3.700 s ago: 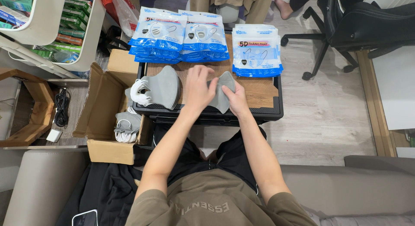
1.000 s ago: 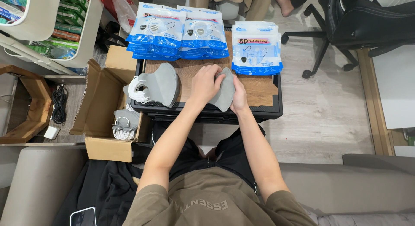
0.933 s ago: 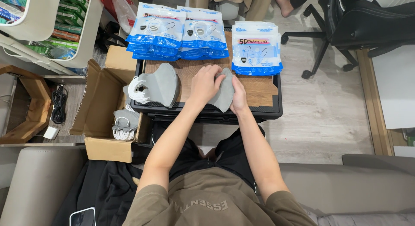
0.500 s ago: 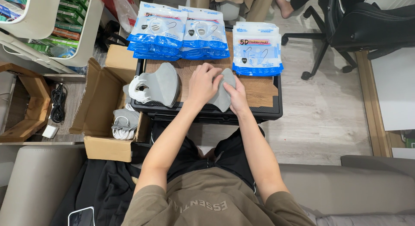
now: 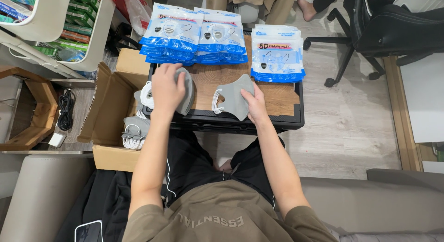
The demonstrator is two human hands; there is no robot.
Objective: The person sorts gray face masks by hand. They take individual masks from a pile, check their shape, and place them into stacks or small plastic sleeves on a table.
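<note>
Closest to my lap, at the near edge of the surface [image 5: 277, 96], my two hands have come apart; half a second ago both lay together on one grey mask, and now that mask [image 5: 235, 102] lies by itself under my right hand [image 5: 253, 103], whose fingers rest flat on its right side, not closed round it; my left hand [image 5: 167, 88] has crossed to the stack of grey masks [image 5: 186, 91] at the left end and curls over the top one, the grip loose, so I cannot tell whether it has lifted anything; the pressing of one mask looks finished and another is being fetched; left of the surface the open cardboard box [image 5: 107, 108] holds more grey masks with white ear loops [image 5: 135, 131]; farther off, blue-and-white sealed packs [image 5: 194, 36] lie in overlapping piles, a separate pile [image 5: 277, 54] to their right.
</note>
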